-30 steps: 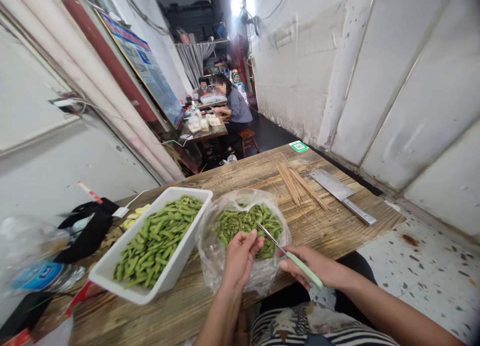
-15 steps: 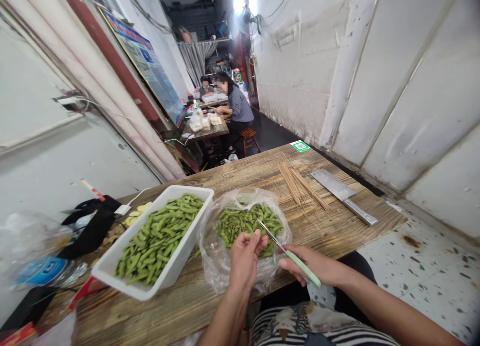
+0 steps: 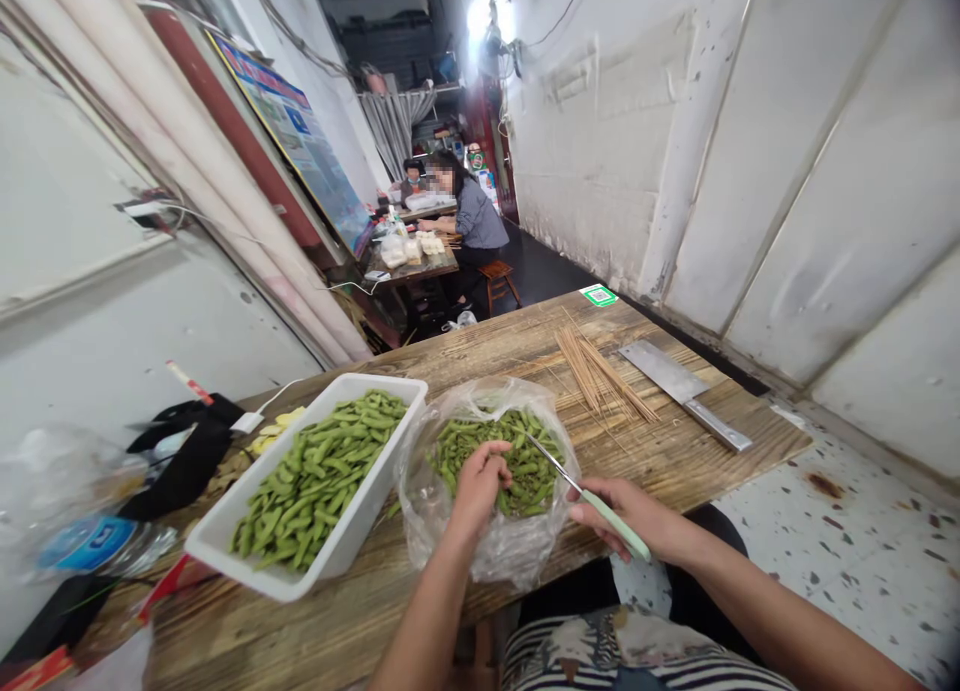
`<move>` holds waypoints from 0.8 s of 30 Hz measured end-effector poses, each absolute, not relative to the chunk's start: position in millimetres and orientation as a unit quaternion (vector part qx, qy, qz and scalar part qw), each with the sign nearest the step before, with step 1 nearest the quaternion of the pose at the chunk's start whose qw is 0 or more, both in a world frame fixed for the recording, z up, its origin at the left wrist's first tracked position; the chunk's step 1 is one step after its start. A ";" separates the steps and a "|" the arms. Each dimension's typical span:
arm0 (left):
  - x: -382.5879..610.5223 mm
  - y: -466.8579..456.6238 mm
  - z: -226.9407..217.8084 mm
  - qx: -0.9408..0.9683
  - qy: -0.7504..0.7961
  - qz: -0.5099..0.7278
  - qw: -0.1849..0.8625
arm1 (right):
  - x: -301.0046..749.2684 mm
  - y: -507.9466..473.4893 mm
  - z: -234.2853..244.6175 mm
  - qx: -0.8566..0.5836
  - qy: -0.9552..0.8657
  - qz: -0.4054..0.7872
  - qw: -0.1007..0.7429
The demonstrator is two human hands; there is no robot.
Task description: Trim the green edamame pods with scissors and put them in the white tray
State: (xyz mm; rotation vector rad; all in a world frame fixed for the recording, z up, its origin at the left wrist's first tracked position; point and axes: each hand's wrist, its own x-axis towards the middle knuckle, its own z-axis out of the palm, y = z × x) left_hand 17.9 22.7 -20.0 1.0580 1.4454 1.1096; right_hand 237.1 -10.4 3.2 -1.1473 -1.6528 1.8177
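Note:
My left hand [image 3: 482, 483] hovers over green soybean pods [image 3: 536, 451] in a clear plastic bag [image 3: 420, 491]. Its fingers are loosely bent and apart, with no pod visible between them. Pale-green-handled scissors [image 3: 615, 523] are gripped in my right hand [image 3: 634, 516] at the bag's right side. The blades look nearly closed, their tips pointing up and left over the pods. Left of the bag, a white plastic tub [image 3: 196, 543] holds a heap of more soybean pods [image 3: 322, 481].
Wooden skewers [image 3: 600, 376] and a cleaver [image 3: 679, 386] lie on the wooden table [image 3: 337, 631] to the right. A plastic bottle [image 3: 97, 546] and a white plug [image 3: 246, 421] are at the left. Two people [image 3: 480, 211] sit at a farther table.
My left hand has moved left, away from the scissors' tips, and its fingers have loosened from a pinch. My right hand and the scissors have shifted slightly right.

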 end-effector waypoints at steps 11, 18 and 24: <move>35.0 27.4 -31.9 0.728 0.617 0.223 0.201 | 238.3 -11.7 3.3 -0.421 -0.591 0.653 0.217; 34.4 25.0 -31.8 0.705 0.610 0.267 0.244 | 239.8 -11.6 0.4 -0.426 -0.605 0.643 0.199; 30.9 25.5 -22.6 0.580 0.611 0.406 0.353 | 241.4 -11.2 -3.2 -0.437 -0.631 0.613 0.187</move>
